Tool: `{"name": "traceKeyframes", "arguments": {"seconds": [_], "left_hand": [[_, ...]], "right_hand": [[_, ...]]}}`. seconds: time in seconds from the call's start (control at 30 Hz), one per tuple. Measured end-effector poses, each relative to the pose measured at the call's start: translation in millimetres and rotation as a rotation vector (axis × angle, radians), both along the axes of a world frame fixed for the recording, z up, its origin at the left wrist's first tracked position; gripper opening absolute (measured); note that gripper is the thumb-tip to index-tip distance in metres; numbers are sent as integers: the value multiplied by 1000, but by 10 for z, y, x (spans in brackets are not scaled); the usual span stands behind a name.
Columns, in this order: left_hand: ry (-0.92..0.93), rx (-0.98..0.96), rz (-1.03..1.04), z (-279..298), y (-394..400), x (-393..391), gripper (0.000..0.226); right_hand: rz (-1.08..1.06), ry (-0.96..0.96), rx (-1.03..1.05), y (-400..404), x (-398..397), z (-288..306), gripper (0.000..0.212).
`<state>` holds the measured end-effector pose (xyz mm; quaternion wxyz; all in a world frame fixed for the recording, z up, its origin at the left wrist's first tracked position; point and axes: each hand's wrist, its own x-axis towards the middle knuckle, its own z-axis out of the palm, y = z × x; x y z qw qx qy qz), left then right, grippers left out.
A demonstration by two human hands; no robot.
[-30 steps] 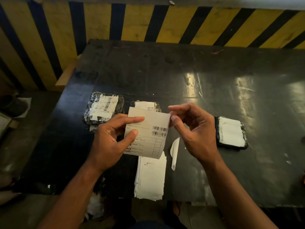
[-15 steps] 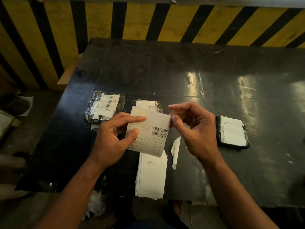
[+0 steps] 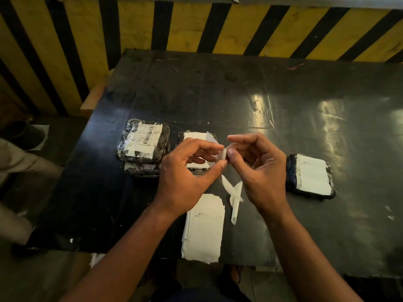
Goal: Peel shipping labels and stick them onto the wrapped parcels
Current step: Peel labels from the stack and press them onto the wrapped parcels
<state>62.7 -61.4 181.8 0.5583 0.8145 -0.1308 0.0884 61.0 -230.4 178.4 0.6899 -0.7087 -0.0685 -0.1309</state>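
My left hand (image 3: 187, 173) and my right hand (image 3: 261, 171) meet above the table, both pinching one shipping label (image 3: 222, 154) that I see almost edge-on. A white strip of it (image 3: 226, 184) hangs down between my hands. The pile of unused labels (image 3: 205, 229) lies at the table's near edge. Behind my left hand sits a wrapped parcel (image 3: 196, 136) with a white label on top. A labelled parcel stack (image 3: 144, 142) lies at the left and another labelled parcel (image 3: 309, 176) at the right.
A curled backing strip (image 3: 236, 203) lies beside the label pile. The dark glossy table (image 3: 283, 101) stands against a yellow and black striped wall (image 3: 185, 29). Another person's leg (image 3: 21, 158) and a dark bucket (image 3: 24, 132) are at the left.
The label, held flat and facing me before, is now turned edge-on. My hands have closed together on it, and a strip hangs loose beneath them.
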Motion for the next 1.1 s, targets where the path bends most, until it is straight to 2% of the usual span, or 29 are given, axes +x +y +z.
{"name": "traceKeyframes", "arguments": {"seconds": [0.57, 0.73, 0.87, 1.1], "left_hand": [[105, -83, 50, -26, -11, 31, 20], [68, -76, 111, -39, -37, 28, 27], [15, -30, 137, -80, -38, 21, 21], [14, -62, 146, -161, -35, 3, 20]], "right_hand": [[-76, 2, -72, 67, 7, -76, 18], [-97, -14, -116, 76, 17, -97, 15], [-142, -21, -186, 91, 1, -161, 18], [-186, 15, -154, 129, -46, -200, 15]]}}
